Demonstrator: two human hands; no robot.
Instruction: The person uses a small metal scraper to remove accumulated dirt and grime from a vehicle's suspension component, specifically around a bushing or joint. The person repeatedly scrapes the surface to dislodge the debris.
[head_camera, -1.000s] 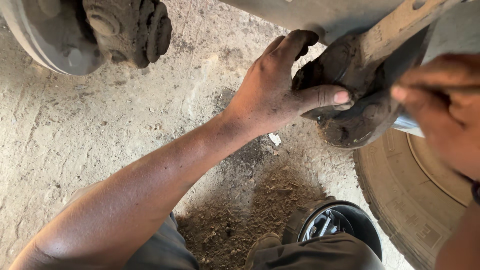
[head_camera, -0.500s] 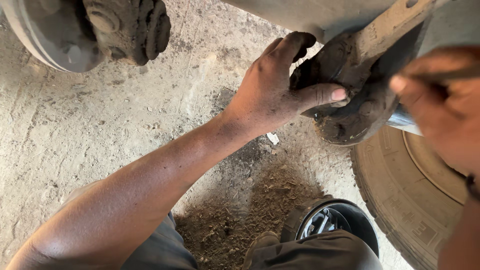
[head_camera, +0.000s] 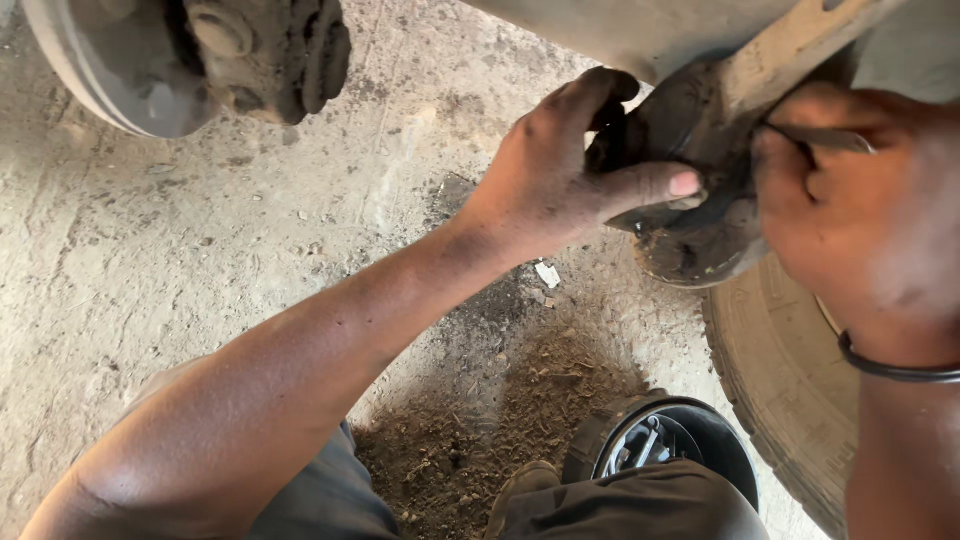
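Gripping the greasy metal joint (head_camera: 690, 200) from its left side, my left hand (head_camera: 560, 180) wraps it with the fingers curled over the far top edge and the thumb (head_camera: 650, 185) laid across the near face, so the part sits directly inside this closed hold. The joint hangs at the far right of the scene, fixed to the lower end of a rusty arm (head_camera: 790, 50) that runs up and to the right. My right hand (head_camera: 860, 220) comes in from the right, its fingers pinched narrow on a thin metal tool (head_camera: 820, 137) whose tip meets the joint's right edge. A worn tyre (head_camera: 790, 390) lies on the ground just below the joint, a dark round container (head_camera: 690, 430) sits near my knees, and a brake drum hub (head_camera: 200, 60) hangs at the far left, well apart from both hands, above the dusty concrete floor (head_camera: 150, 260).
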